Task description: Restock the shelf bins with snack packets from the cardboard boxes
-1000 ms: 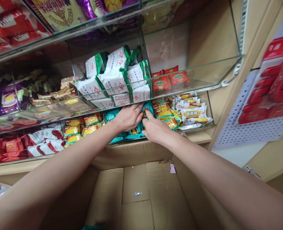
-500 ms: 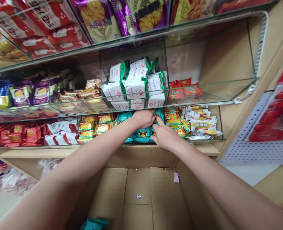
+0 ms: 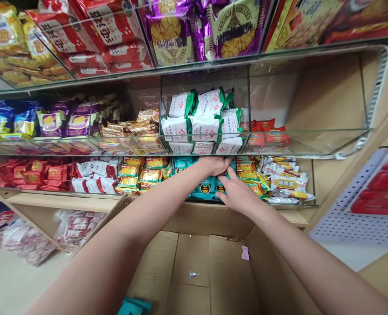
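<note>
Both my hands reach into a glass shelf compartment of teal snack packets (image 3: 203, 188) on the lowest shelf. My left hand (image 3: 215, 165) lies over the back of these packets, palm down, its fingers mostly hidden by the hand itself and the shelf above. Close beside it, my right hand (image 3: 237, 189) touches the packets at the compartment's right side. Its index finger stretches forward and its thumb is apart, with teal wrapping showing between them. Below the arms, another teal packet (image 3: 134, 306) rests inside the large open cardboard box (image 3: 194, 216), partly cut off by the frame.
Yellow-green packets (image 3: 140, 175) stand left of the teal ones; yellow-white sticks (image 3: 287, 179) lie further right. Just above my hands runs a glass shelf edge (image 3: 128, 154) carrying white-and-green packets (image 3: 205, 127). Red packs (image 3: 379, 190) hang on a pegboard at right.
The whole view has shifted, so the shelves appear further right and slightly lower. My hands remain at the teal packets, with little change in their pose.
</note>
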A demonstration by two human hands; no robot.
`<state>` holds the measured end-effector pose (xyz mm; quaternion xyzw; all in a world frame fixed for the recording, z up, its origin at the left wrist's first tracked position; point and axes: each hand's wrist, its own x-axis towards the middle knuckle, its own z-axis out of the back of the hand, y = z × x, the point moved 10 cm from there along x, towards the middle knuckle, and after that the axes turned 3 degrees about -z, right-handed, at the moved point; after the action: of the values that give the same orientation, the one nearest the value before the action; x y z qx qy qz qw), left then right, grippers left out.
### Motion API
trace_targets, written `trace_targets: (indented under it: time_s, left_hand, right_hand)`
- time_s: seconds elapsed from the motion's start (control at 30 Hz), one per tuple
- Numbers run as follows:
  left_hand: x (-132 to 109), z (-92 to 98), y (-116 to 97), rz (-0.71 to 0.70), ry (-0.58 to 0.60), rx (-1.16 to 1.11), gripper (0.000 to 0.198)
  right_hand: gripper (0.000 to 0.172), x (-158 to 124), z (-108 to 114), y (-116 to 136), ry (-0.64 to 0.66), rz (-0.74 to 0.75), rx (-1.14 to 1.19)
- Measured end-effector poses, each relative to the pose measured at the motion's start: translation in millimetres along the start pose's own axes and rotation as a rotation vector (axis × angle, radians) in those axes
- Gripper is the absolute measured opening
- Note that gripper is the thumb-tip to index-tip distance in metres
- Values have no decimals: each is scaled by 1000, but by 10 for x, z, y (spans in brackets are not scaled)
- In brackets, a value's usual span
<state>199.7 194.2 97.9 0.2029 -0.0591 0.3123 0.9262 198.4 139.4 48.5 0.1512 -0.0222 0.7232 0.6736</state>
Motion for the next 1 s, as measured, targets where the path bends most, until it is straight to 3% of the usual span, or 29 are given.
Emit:
trace_targets:
  time_s: [0.23,0.4,0.47,0.57,0.63,0.87,1.0]
  left_hand:
    - [170,-23,23,21,-11,-8,39]
    - [-73,76,41,63,-85,-55,45]
    - [-237,133,-65,-105,-131,-65,43]
    - [-549,222,-299,-501,-197,-54,39]
    - [-675,261,-322,-611,-224,-35,38]
    - [-657,456,-312,-573,-272,-7,37]
    - [-905,627,-205,-485,-308,-20,38]
  right_hand:
    - [42,-8,1,12,19,0,-1]
    - [39,-20,10,17,14,7,-23]
    - [38,-15,9,14,16,7,-27]
    - [41,-4,10,16,19,17,-2]
    - [45,-1,16,25,14,25,10]
    - [45,-20,17,25,5,4,-45]
    - [43,-23,36,13,-30,13,-64]
